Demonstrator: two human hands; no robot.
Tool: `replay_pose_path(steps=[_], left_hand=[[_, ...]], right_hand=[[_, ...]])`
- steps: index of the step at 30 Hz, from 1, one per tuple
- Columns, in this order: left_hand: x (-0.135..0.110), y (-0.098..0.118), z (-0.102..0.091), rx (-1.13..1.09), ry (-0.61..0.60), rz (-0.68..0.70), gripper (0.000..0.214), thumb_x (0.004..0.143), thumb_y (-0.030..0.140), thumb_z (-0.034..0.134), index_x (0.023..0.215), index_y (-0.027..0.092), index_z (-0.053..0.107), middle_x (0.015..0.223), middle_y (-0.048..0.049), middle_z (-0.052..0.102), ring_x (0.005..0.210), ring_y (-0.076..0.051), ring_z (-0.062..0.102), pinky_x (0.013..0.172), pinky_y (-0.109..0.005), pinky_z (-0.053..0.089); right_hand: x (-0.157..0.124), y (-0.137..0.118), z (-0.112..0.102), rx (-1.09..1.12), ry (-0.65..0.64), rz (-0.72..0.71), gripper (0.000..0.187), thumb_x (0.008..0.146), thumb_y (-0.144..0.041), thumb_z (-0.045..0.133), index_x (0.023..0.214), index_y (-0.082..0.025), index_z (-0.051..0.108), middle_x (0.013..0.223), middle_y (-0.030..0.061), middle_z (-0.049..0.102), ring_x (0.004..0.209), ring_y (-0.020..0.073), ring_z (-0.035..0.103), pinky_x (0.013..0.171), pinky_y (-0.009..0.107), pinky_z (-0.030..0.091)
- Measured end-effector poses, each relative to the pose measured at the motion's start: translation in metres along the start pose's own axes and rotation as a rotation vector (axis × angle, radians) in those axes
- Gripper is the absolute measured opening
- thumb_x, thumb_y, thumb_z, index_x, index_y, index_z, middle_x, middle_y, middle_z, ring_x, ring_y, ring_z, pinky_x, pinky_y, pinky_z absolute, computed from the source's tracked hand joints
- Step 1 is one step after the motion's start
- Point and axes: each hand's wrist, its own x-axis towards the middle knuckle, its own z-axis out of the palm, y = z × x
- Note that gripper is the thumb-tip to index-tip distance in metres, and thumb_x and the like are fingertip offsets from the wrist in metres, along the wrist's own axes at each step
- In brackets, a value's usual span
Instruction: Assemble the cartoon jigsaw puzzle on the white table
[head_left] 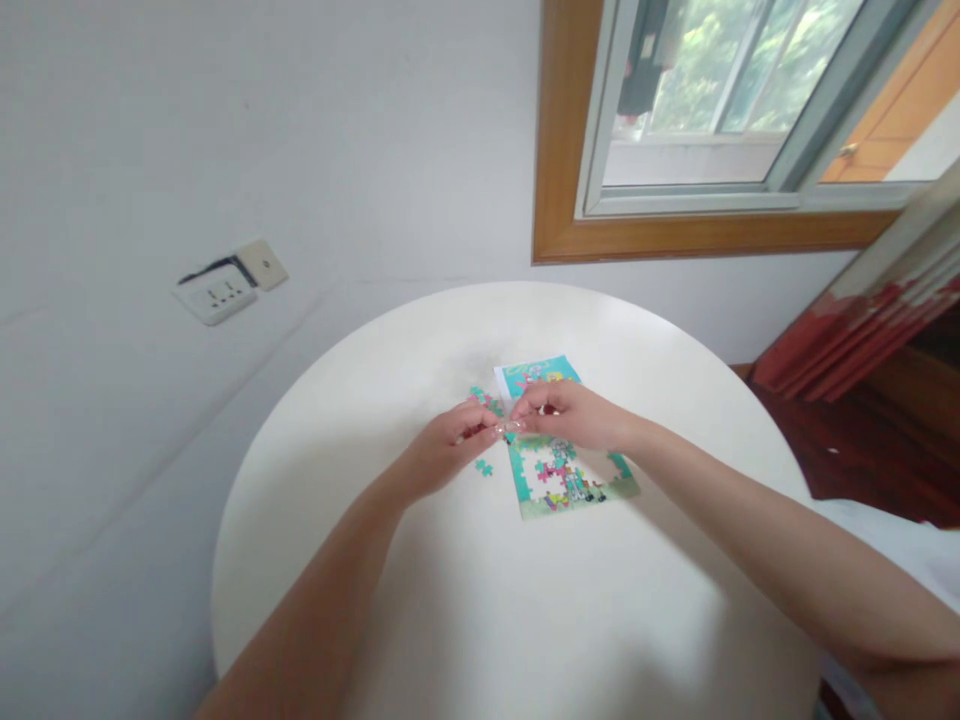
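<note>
My left hand and my right hand meet over the left edge of a jigsaw puzzle. Thumbs and fingers of both are pinched, with fingertips nearly touching around a small teal puzzle piece, which they mostly hide. Under and in front of my right hand lies the partly filled puzzle, with cartoon figures and pale gaps. A printed picture sheet shows behind that hand. Beyond my left hand's fingers sit several loose pieces, in teal and pink. Just below its fingertips lies a loose teal piece.
Everything lies on a round white table. Its far edge is near a white wall with a socket. A wood-framed window is at back right, with a red and beige curtain beside it.
</note>
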Motion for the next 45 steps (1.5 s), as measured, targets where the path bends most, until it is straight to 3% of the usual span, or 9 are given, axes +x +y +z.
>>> replay_pose_path(steps=[5, 8, 18, 24, 28, 32, 37, 45], left_hand=[[0.004, 0.018, 0.027, 0.025, 0.004, 0.079, 0.030, 0.090, 0.039, 0.046, 0.068, 0.019, 0.052, 0.069, 0.0010, 0.051, 0.067, -0.014, 0.049, 0.064, -0.026, 0.040], [0.005, 0.026, 0.043, 0.003, 0.015, 0.092, 0.031, 0.090, 0.039, 0.045, 0.066, 0.020, 0.049, 0.069, 0.0000, 0.051, 0.068, -0.015, 0.049, 0.063, -0.026, 0.040], [0.006, 0.027, 0.081, -0.078, 0.096, 0.057, 0.025, 0.094, 0.037, 0.041, 0.077, 0.021, 0.051, 0.078, -0.0015, 0.055, 0.076, -0.017, 0.051, 0.072, -0.029, 0.043], [0.007, 0.025, 0.079, -0.002, 0.108, 0.141, 0.030, 0.098, 0.033, 0.039, 0.076, 0.021, 0.054, 0.081, -0.0036, 0.057, 0.081, -0.018, 0.053, 0.075, -0.031, 0.044], [0.004, 0.019, 0.068, 0.267, 0.095, 0.254, 0.022, 0.096, 0.025, 0.044, 0.098, 0.021, 0.065, 0.094, -0.0060, 0.060, 0.094, -0.021, 0.054, 0.087, -0.037, 0.042], [0.003, 0.012, 0.062, 0.453, 0.061, 0.331, 0.022, 0.091, 0.018, 0.050, 0.105, 0.022, 0.067, 0.097, -0.0070, 0.060, 0.096, -0.023, 0.052, 0.087, -0.039, 0.043], [0.003, 0.013, 0.064, 0.482, 0.029, 0.353, 0.019, 0.092, 0.021, 0.053, 0.101, 0.024, 0.069, 0.099, -0.0069, 0.060, 0.098, -0.023, 0.053, 0.087, -0.039, 0.044], [0.003, 0.011, 0.069, 0.458, -0.033, 0.362, 0.019, 0.091, 0.020, 0.055, 0.101, 0.024, 0.070, 0.105, -0.0064, 0.065, 0.103, -0.024, 0.054, 0.089, -0.041, 0.044]], right_hand=[[-0.042, -0.007, -0.001, -0.019, 0.085, 0.047, 0.031, 0.092, -0.038, 0.050, 0.076, -0.015, 0.065, 0.072, 0.0011, 0.059, 0.069, 0.0120, 0.050, 0.066, 0.025, 0.040], [-0.056, -0.004, 0.003, 0.034, 0.113, 0.088, 0.027, 0.089, -0.038, 0.056, 0.074, -0.016, 0.061, 0.068, -0.0008, 0.056, 0.065, 0.0108, 0.047, 0.062, 0.023, 0.039], [-0.062, 0.020, 0.000, 0.200, 0.093, 0.183, 0.018, 0.076, -0.032, 0.068, 0.077, -0.015, 0.061, 0.065, -0.0038, 0.054, 0.062, 0.0092, 0.046, 0.060, 0.022, 0.036], [-0.065, 0.020, -0.004, 0.208, 0.119, 0.192, 0.021, 0.076, -0.035, 0.068, 0.074, -0.015, 0.061, 0.064, -0.0037, 0.054, 0.061, 0.0090, 0.045, 0.059, 0.022, 0.035], [-0.063, 0.035, -0.007, 0.115, 0.229, 0.292, 0.025, 0.075, -0.038, 0.067, 0.067, -0.015, 0.060, 0.061, -0.0039, 0.054, 0.058, 0.0084, 0.043, 0.057, 0.022, 0.035], [-0.062, 0.051, -0.005, -0.017, 0.263, 0.355, 0.027, 0.075, -0.041, 0.067, 0.066, -0.015, 0.062, 0.060, -0.0031, 0.056, 0.058, 0.0090, 0.045, 0.055, 0.022, 0.034], [-0.062, 0.051, 0.003, -0.095, 0.267, 0.432, 0.026, 0.076, -0.041, 0.065, 0.068, -0.016, 0.067, 0.056, -0.0035, 0.055, 0.052, 0.0083, 0.042, 0.050, 0.022, 0.032], [-0.061, 0.046, 0.005, -0.174, 0.265, 0.429, 0.021, 0.077, -0.037, 0.065, 0.069, -0.017, 0.066, 0.058, -0.0031, 0.057, 0.055, 0.0092, 0.046, 0.052, 0.022, 0.031]])
